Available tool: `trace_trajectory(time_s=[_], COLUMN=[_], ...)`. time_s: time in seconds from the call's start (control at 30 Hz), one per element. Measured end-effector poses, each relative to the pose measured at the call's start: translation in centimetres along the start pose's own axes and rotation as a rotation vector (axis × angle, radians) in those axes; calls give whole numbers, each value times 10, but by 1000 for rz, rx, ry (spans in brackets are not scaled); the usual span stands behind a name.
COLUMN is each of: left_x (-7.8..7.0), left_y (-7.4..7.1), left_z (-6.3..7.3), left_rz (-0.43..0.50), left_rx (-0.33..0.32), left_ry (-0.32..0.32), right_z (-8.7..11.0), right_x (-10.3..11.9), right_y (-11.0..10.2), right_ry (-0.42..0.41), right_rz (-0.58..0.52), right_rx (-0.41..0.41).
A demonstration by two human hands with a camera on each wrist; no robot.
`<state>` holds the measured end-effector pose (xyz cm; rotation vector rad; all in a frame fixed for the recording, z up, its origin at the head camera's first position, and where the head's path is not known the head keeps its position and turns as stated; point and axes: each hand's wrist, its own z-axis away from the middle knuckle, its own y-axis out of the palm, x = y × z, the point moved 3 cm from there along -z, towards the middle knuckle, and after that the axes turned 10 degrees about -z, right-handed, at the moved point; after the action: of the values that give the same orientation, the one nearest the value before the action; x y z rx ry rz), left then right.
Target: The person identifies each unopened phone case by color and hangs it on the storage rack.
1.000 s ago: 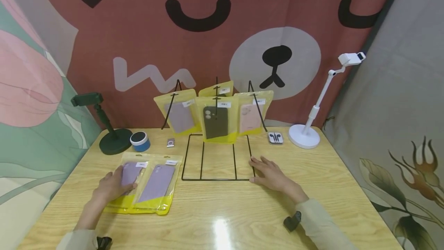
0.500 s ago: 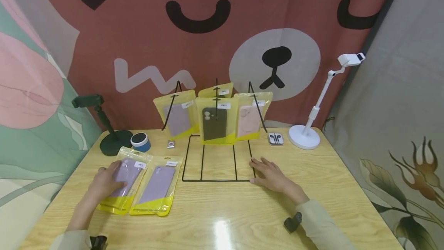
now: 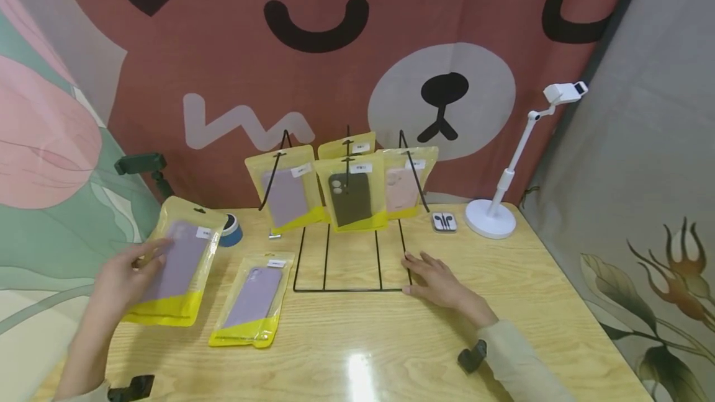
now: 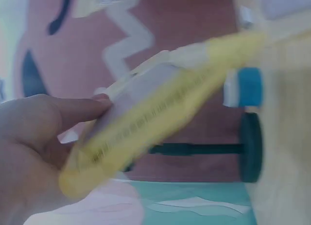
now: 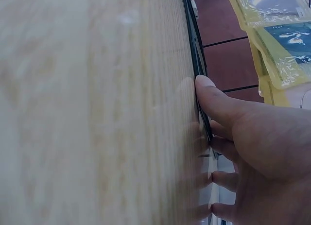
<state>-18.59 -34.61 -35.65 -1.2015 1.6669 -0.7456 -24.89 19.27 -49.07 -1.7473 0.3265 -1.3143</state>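
Observation:
My left hand pinches the left edge of a clear-and-yellow pouch with a purple phone case inside, raised and tilted above the table. In the left wrist view the thumb lies on the pouch's face, and the pouch is blurred. A second pouch with a purple phone case lies flat on the table to its right. My right hand rests at the front right corner of the black wire display rack, thumb and fingertips touching the base wire and the tabletop.
Several pouched phone cases hang on the rack's hooks, a dark one in front. Behind the raised pouch are a blue tub and a dark green stand. Boxed earphones and a white stand are at the right.
My left hand has lifted the left pouch off the table and carried it leftward and up, away from the other pouch. The right hand stays at the rack's corner.

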Motion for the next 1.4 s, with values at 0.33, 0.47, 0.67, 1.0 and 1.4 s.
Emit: trace_trajectory(time_s=[0.33, 0.47, 0.67, 1.0, 1.4], left_x=[-49, -68, -83, -96, -99], left_y=[-29, -25, -6, 14, 17], left_z=[23, 26, 25, 20, 23], left_rz=[817, 1009, 961, 673, 643], left_rx=[-190, -213, -93, -25, -20], left_ry=[-156, 59, 286, 299, 303], right_z=[0, 0, 0, 2, 1], right_x=[2, 1, -1, 0, -1], right_y=[-5, -3, -1, 0, 0], right_ry=[-6, 0, 3, 2, 0], right_rz=[3, -7, 0, -15, -16], right_rx=[-8, 0, -1, 10, 4])
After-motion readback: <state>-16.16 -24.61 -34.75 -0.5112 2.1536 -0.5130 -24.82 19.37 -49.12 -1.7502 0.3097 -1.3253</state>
